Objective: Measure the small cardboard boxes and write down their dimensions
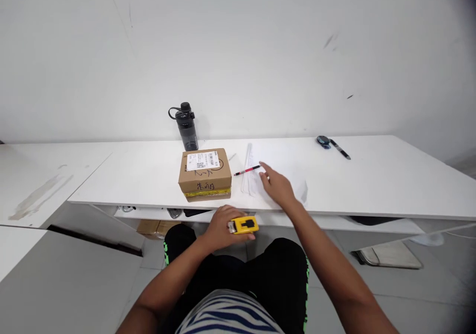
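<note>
My left hand (223,229) is closed around a yellow tape measure (246,224) with a black patch on top and a metal end at its left. It holds this just in front of the desk edge, above my lap. My right hand (277,185) reaches over the white papers (248,178) with index finger and thumb apart. Its index fingertip is right by the end of a red and black pen (247,170); whether they touch I cannot tell. Left of the pen sits a taped cardboard box (204,174) with a white label and handwriting.
A dark water bottle (188,128) stands behind the box on the white desk (372,180). Toward the back right lie a small dark object (323,141) and a black marker (340,149). A shelf (208,217) under the desktop holds several items. Small cartons (154,227) are below.
</note>
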Tool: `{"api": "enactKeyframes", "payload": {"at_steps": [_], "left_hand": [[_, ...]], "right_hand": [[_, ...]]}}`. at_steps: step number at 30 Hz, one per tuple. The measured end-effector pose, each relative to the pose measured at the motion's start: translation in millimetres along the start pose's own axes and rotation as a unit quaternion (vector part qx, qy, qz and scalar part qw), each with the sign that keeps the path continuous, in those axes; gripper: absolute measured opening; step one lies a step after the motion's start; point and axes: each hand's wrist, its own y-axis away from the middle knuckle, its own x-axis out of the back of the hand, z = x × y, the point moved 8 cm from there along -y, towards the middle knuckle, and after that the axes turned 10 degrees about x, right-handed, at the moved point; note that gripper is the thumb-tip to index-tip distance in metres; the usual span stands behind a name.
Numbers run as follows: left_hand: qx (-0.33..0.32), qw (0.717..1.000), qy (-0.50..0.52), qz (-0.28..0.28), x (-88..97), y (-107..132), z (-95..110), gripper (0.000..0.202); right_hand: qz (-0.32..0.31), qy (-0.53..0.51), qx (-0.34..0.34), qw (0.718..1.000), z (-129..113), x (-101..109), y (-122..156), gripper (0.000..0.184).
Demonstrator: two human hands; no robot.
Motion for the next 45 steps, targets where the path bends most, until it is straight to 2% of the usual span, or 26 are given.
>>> {"api": "enactKeyframes", "payload": {"at_steps": [1, 3, 7, 10, 14, 17, 19, 20, 22, 26, 35, 45], "left_hand": [[-0.046, 0.997, -0.052, -0.025, -5.5, -8.6, 6.5, 0.05], [-0.099, 0.988, -0.099, -0.066, -16.3, -25.5, 12.4, 0.045], [-0.108, 0.981, -0.124, -0.104, -30.0, -52.2, 8.7, 0.045], [-0.137, 0.96, -0.207, -0.132, -38.8, -54.1, 3.9, 0.049], [-0.155, 0.932, -0.295, -0.144, -44.3, -46.7, -10.5, 0.052], [-0.14, 0.929, -0.314, -0.134, -46.0, -45.3, -20.2, 0.055], [-0.124, 0.936, -0.306, -0.124, -46.0, -47.1, -22.1, 0.057], [-0.117, 0.939, -0.3, -0.122, -46.1, -48.3, -21.8, 0.056], [-0.107, 0.943, -0.291, -0.123, -46.4, -50.6, -20.1, 0.055], [-0.092, 0.948, -0.279, -0.124, -45.6, -53.3, -16.7, 0.056], [-0.093, 0.939, -0.304, -0.13, -47.6, -51.4, -19.0, 0.057], [-0.085, 0.953, -0.274, -0.101, -39.6, -48.2, -14.0, 0.056]], "right_hand": [[-0.05, 0.05, -0.002, 0.997, 11.8, -7.5, -15.2, 0.054], [-0.086, 0.069, 0.012, 0.994, 24.5, -19.6, -39.7, 0.049], [-0.102, 0.047, 0.046, 0.993, 26.9, -40.8, -57.3, 0.03], [-0.063, 0.014, 0.048, 0.997, 26.1, -39.2, -49.8, 0.029], [0.022, -0.055, 0.012, 0.998, 23.9, -25.3, -26.6, 0.044], [0.097, -0.171, -0.001, 0.98, 19.6, -16.6, -8.4, 0.048], [0.119, -0.198, -0.004, 0.973, 19.9, -14.9, -0.2, 0.051], [0.11, -0.176, -0.01, 0.978, 21.8, -16.6, 2.2, 0.053], [0.052, -0.089, -0.028, 0.994, 28.7, -26.0, 4.2, 0.054], [-0.041, -0.005, -0.036, 0.999, 39.5, -46.4, 2.0, 0.058], [-0.052, 0.028, -0.027, 0.998, 34.2, -54.9, -12.1, 0.058], [-0.045, 0.027, -0.012, 0.999, 38.5, -50.9, -4.5, 0.062]]}}
